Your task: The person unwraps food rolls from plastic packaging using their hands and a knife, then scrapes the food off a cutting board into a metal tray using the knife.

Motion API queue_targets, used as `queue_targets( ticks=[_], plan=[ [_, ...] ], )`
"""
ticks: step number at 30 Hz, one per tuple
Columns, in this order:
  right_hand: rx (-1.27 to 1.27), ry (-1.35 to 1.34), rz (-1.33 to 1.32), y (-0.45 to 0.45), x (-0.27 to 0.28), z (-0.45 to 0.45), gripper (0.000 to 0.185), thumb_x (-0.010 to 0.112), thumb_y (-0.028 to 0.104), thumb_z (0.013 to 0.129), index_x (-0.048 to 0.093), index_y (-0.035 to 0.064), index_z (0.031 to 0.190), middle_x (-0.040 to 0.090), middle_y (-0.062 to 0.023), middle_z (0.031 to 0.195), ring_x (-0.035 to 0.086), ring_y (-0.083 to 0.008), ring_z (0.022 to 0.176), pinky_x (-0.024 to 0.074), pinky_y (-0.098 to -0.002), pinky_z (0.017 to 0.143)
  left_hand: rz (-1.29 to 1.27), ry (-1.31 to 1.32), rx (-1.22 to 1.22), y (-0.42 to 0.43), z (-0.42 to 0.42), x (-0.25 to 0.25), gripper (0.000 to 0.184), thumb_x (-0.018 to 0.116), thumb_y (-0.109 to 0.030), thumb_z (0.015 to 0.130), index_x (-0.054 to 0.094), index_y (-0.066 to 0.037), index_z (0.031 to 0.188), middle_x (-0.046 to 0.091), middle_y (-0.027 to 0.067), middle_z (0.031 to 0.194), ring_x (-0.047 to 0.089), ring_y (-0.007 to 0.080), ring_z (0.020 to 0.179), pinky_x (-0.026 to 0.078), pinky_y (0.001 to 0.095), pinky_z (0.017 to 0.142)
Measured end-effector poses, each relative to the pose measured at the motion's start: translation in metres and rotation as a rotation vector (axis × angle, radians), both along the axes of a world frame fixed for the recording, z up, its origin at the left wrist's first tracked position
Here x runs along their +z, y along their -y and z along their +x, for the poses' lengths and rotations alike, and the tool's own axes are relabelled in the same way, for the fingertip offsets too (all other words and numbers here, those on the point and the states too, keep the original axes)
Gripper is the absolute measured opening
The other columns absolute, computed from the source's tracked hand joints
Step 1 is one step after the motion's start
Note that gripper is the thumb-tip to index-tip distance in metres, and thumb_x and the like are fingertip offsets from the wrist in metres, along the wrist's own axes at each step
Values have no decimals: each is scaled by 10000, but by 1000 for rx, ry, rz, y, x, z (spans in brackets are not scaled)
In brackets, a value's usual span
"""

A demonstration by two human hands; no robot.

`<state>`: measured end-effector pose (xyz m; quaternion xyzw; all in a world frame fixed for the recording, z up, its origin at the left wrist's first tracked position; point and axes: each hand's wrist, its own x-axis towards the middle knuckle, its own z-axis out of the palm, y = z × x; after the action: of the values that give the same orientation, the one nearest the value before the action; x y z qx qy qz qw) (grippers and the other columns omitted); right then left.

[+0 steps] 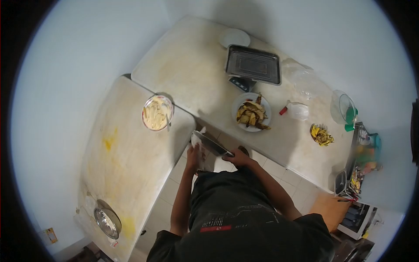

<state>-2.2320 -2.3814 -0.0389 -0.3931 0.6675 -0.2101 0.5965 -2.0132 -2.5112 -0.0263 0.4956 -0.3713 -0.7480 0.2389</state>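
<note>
My right hand [238,157] is closed around the handle of a large knife [211,145], whose broad blade points up and to the left. My left hand [192,156] grips a white cloth [202,162], which hangs down in front of my dark shirt. The blade's tip end lies against or just over the cloth's upper part; I cannot tell whether they touch. Both hands are above the floor in the gap between two tables. Closest to my left hand on a table is a bowl of pale sliced or mashed food [156,114] with a utensil in it.
On the far table, a plate [235,110] holds dark yellow peels, behind it a black tray [253,64] on a scale [242,84]. A red-handled tool [283,110], a peel pile [322,135] and a clear container [342,108] are rightward. A metal bowl [108,222] sits lower left.
</note>
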Motion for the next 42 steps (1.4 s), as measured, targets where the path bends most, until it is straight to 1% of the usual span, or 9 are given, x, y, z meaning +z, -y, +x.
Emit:
queue_targets(
  ticks=[2, 9, 14, 17, 18, 31, 34, 39, 42],
  plan=[
    [-42, -141, -373, -13, -23, -21, 466, 715, 411, 847, 659, -36, 967, 610, -66, 669, 560, -152, 607, 468, -353, 611, -42, 58, -165, -13, -30, 7, 353, 418, -384, 1030, 537, -53, 1006, 543, 27, 698, 522, 128, 531, 441, 287, 481],
    [-35, -68, -283, -44, 33, -113, 467, 702, 425, 837, 683, -35, 921, 663, -131, 713, 614, -180, 661, 491, -380, 684, -151, -177, -193, -64, -128, 42, 201, 448, -207, 981, 503, -75, 1122, 529, 21, 721, 500, 105, 566, 424, 267, 495],
    [15, -227, -437, -79, -1, -173, 482, 692, 459, 825, 689, -23, 847, 633, -172, 651, 602, -257, 585, 482, -402, 628, -33, -131, -327, -85, -183, 19, 546, 504, -110, 893, 377, -118, 1424, 569, 20, 860, 529, 116, 608, 458, 266, 521],
    [-72, -307, -284, -101, 2, -205, 491, 683, 472, 829, 690, -19, 807, 618, -182, 630, 593, -302, 587, 476, -412, 617, -2, -74, -328, -110, -213, 27, 539, 525, -98, 883, 392, -103, 1405, 552, 20, 834, 526, 113, 605, 453, 262, 511],
    [-75, -304, -185, -104, 17, -210, 512, 646, 504, 838, 698, -2, 779, 658, -212, 731, 643, -374, 713, 503, -470, 703, -23, -40, -355, -113, -218, 31, 531, 534, -95, 883, 394, -82, 1395, 547, 25, 831, 525, 113, 606, 454, 262, 507],
    [-110, -322, -196, -114, 2, -243, 483, 668, 456, 831, 678, -20, 750, 655, -190, 688, 669, -356, 718, 505, -440, 692, -139, 33, -315, -130, -237, 21, 488, 529, -55, 855, 448, -74, 1336, 569, 43, 884, 561, 125, 641, 480, 276, 548],
    [-309, -297, -190, -112, 11, -247, 442, 687, 399, 844, 647, -28, 733, 578, -179, 588, 586, -261, 565, 462, -412, 607, -97, 2, -281, -131, -239, 12, 508, 529, -50, 848, 438, -84, 1346, 580, 54, 957, 569, 136, 715, 492, 294, 585],
    [-54, -154, -392, -108, 27, -219, 379, 680, 368, 862, 650, -10, 863, 628, -158, 693, 568, -248, 590, 461, -393, 619, 8, -167, 35, -141, -261, 22, 478, 599, -158, 917, 418, -77, 1353, 570, 106, 1230, 599, 225, 1063, 539, 396, 791],
    [73, -37, -409, -105, 36, -210, 367, 676, 373, 871, 651, 15, 951, 663, -154, 795, 602, -249, 656, 479, -389, 659, 50, -217, 125, -144, -262, 11, 489, 610, -224, 947, 401, -51, 1354, 577, 121, 1257, 601, 279, 1112, 533, 439, 858]
  ],
)
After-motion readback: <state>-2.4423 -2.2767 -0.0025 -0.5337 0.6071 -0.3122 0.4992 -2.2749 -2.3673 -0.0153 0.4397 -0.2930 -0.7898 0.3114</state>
